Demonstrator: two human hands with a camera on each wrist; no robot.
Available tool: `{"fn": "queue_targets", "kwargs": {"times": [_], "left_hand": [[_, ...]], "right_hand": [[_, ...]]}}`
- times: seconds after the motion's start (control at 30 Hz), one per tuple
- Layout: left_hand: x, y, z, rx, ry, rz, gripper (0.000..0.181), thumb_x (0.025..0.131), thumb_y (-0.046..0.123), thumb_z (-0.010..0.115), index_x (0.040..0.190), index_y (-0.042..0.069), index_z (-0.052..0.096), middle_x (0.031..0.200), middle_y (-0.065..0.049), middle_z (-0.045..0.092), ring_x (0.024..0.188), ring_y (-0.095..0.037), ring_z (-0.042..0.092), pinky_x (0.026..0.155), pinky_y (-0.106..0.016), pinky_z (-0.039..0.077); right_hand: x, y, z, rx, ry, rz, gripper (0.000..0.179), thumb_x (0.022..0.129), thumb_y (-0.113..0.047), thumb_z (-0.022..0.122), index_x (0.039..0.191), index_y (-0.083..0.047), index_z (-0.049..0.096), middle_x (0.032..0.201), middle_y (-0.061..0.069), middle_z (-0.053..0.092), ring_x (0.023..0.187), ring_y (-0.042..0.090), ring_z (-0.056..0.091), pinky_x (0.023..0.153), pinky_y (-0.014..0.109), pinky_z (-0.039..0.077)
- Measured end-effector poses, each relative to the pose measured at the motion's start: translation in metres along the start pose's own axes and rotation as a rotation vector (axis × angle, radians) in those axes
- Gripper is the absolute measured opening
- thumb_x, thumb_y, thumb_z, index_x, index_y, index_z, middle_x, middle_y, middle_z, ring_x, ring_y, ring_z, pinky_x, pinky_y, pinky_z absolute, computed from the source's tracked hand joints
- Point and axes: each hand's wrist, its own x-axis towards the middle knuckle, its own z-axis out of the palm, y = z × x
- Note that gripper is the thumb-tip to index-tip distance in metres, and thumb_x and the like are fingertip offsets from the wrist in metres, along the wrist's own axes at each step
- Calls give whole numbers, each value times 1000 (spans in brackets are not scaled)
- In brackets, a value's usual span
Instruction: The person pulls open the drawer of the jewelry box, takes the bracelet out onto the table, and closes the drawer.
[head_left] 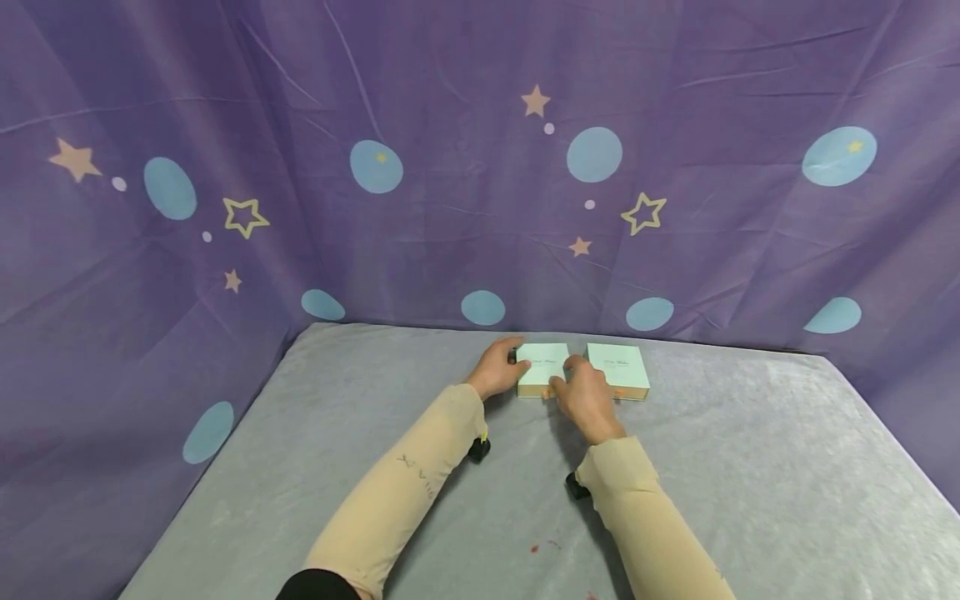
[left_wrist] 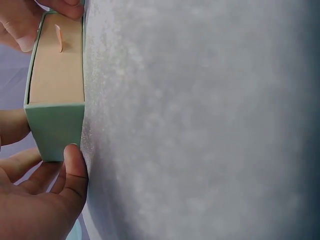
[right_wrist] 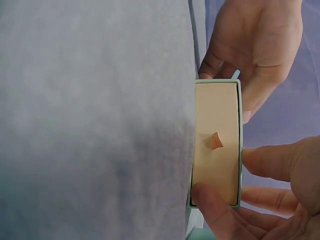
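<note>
A mint-green drawer box (head_left: 543, 353) with a beige front and a small orange ribbon tab (right_wrist: 217, 141) lies near the back of the table. My left hand (head_left: 499, 369) holds its left end, fingers spread over the top and the side (left_wrist: 55, 132). At the opposite end my right hand (head_left: 589, 398) grips the same box, one fingertip against the lower corner of the beige front (right_wrist: 216, 105) and others along the top. The drawer stands closed, flush with its sleeve. A second mint-green box (head_left: 619, 367) sits just right of it, partly hidden by my right hand.
A grey cloth (head_left: 750, 467) covers the table. Behind it hangs a purple curtain (head_left: 480, 225) with stars and blue ovals, close past the boxes. Small red marks (head_left: 535, 548) show on the cloth near the front.
</note>
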Motion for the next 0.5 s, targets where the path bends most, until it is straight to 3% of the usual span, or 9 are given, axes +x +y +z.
{"fn": "queue_targets", "kwargs": {"times": [0.33, 0.5], "left_hand": [[-3, -6, -2, -4, -12, -26, 54, 96, 20, 59, 145, 5, 40, 144, -14, 41, 115, -25, 49, 98, -43, 40], [-5, -6, -2, -7, 0, -32, 53, 96, 20, 59, 144, 4, 41, 143, -15, 42, 115, -25, 49, 99, -43, 40]], "right_hand": [[-1, -2, -1, 13, -19, 8, 44, 93, -26, 61, 128, 1, 53, 114, 24, 62, 85, 33, 63, 69, 45, 50], [-2, -3, -1, 25, -20, 6, 44, 93, -25, 62, 127, 0, 54, 116, 24, 61, 91, 35, 63, 73, 46, 50]]}}
